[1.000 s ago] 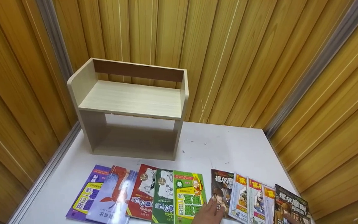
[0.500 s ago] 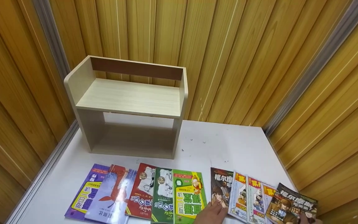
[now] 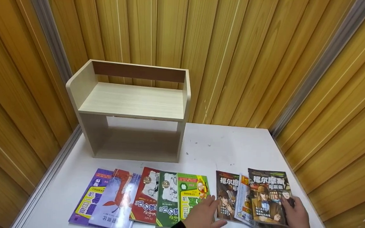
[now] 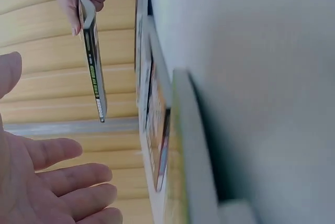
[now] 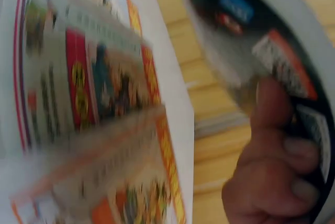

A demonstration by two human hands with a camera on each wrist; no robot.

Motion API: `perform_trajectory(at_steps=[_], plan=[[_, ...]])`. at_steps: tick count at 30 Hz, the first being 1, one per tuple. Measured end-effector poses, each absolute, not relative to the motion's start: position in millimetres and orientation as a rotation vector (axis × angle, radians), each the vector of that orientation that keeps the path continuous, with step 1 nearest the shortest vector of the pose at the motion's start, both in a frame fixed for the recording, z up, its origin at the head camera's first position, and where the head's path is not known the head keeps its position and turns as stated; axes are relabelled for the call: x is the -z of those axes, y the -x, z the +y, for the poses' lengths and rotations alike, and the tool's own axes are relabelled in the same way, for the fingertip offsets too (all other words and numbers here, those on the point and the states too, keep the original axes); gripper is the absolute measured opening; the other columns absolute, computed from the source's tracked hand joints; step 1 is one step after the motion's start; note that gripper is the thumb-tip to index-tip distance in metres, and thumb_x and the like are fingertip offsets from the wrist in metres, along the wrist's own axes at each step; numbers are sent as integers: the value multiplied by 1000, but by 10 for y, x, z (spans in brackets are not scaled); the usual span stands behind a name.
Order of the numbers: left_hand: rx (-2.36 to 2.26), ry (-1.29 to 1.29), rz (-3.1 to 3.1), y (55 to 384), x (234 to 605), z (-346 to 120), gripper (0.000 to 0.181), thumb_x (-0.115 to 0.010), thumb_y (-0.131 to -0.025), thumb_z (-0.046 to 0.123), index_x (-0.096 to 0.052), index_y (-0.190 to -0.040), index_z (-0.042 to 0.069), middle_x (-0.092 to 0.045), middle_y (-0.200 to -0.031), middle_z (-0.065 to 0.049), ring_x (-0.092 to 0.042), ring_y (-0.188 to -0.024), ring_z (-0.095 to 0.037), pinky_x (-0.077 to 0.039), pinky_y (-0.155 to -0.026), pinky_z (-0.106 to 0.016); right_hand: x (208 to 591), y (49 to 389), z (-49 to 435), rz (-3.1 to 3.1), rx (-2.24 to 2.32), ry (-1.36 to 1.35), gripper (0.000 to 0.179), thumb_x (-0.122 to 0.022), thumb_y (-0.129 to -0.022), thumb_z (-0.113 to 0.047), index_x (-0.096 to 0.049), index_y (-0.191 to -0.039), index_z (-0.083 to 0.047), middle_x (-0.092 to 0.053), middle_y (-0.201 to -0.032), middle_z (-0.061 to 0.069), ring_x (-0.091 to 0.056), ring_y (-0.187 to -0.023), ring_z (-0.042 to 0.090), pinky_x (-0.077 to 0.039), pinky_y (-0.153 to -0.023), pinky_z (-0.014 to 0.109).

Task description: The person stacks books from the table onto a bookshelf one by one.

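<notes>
My right hand [image 3: 296, 212] grips a dark-covered comic book [image 3: 266, 193] by its right edge, thumb on the front cover. The right wrist view shows fingers [image 5: 267, 166] curled against its back cover. In the left wrist view the book [image 4: 94, 72] is raised off the table and bends near the grip. My left hand [image 3: 203, 212] has its fingers extended and holds nothing, over the lower part of a green book [image 3: 192, 186]. Beside it lies a similar dark book [image 3: 227, 190]. Blue-edged comics [image 3: 245, 202] lie partly hidden under the raised book.
A two-tier wooden bookshelf [image 3: 131, 101] stands at the back left with bare shelves. In front of it lie a purple book [image 3: 89, 198], a lavender book [image 3: 114, 202], a red book [image 3: 146, 193] and a dark green book [image 3: 167, 199]. Wood-patterned walls enclose the white table [image 3: 233, 142].
My right hand has lifted the rightmost dark book and carried it left, over the blue-edged comics. My left hand has shifted slightly left, off the other dark book.
</notes>
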State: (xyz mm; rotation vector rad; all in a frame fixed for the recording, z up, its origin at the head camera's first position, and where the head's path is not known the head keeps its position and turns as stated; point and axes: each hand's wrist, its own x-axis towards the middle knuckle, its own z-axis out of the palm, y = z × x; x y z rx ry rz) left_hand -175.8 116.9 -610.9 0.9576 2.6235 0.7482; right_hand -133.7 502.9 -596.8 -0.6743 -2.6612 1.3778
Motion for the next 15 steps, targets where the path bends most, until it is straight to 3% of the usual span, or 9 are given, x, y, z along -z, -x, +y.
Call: perform_trajectory(at_steps=[2, 4, 6, 9, 11, 12, 15], plan=[[-790, -899, 2635, 1802, 6068, 1092, 82, -50, -101, 73, -47, -160, 16, -49, -164, -9, -52, -149, -25, -52, -116, -44, 5930, 1456, 4904, -2730, -1308, 618, 50, -54, -111, -41, -46, -120, 8, -51, -80, 7, -51, -69, 16, -42, -62, 31], [-882, -829, 2637, 1852, 6032, 1001, 84, -47, -101, 74, -45, -161, 14, -50, -163, -11, -55, -145, -26, -53, -114, -46, 5843, 1512, 4715, -2750, -1351, 496, 43, -56, -112, -34, -47, -121, 7, -51, -85, 6, -49, -70, 14, -41, -63, 29], [-989, -751, 2634, 1897, 6003, 896, 87, -44, -101, 75, -42, -162, 13, -48, -164, -14, -55, -145, -28, -51, -115, -51, 5818, 1575, 4540, -2750, -1395, 378, 40, -59, -111, -30, -52, -126, 6, -62, -99, 11, -53, -78, 8, -45, -69, 26], [-1124, -706, 2650, 1979, 5994, 743, 89, -43, -103, 74, -38, -163, 8, -43, -166, -21, -52, -147, -34, -48, -117, -57, 5787, 1662, 4236, -2753, -1512, 277, 36, -63, -108, -24, -54, -129, 4, -62, -115, 15, -57, -89, 8, -50, -78, 25], [-1178, -693, 2651, 2035, 5997, 654, 91, -44, -104, 72, -33, -165, 6, -35, -170, -25, -44, -153, -38, -42, -121, -60, 5802, 1709, 4060, -2757, -1582, 157, 33, -65, -107, -22, -56, -126, 4, -61, -112, 14, -58, -90, 7, -50, -79, 25], [-1191, -689, 2652, 2065, 6002, 616, 91, -44, -104, 71, -31, -166, 6, -33, -170, -26, -42, -154, -39, -41, -122, -61, 5814, 1735, 3980, -2762, -1637, 102, 30, -65, -107, -21, -54, -121, 4, -56, -103, 11, -56, -83, 9, -48, -76, 26], [-1234, -627, 2658, 2142, 6004, 526, 88, -47, -106, 66, -29, -166, 4, -35, -169, -27, -45, -152, -41, -41, -121, -62, 5868, 1798, 3743, -2830, -1671, -96, 28, -63, -108, -24, -49, -109, 1, -44, -89, 3, -47, -73, 6, -41, -69, 25]])
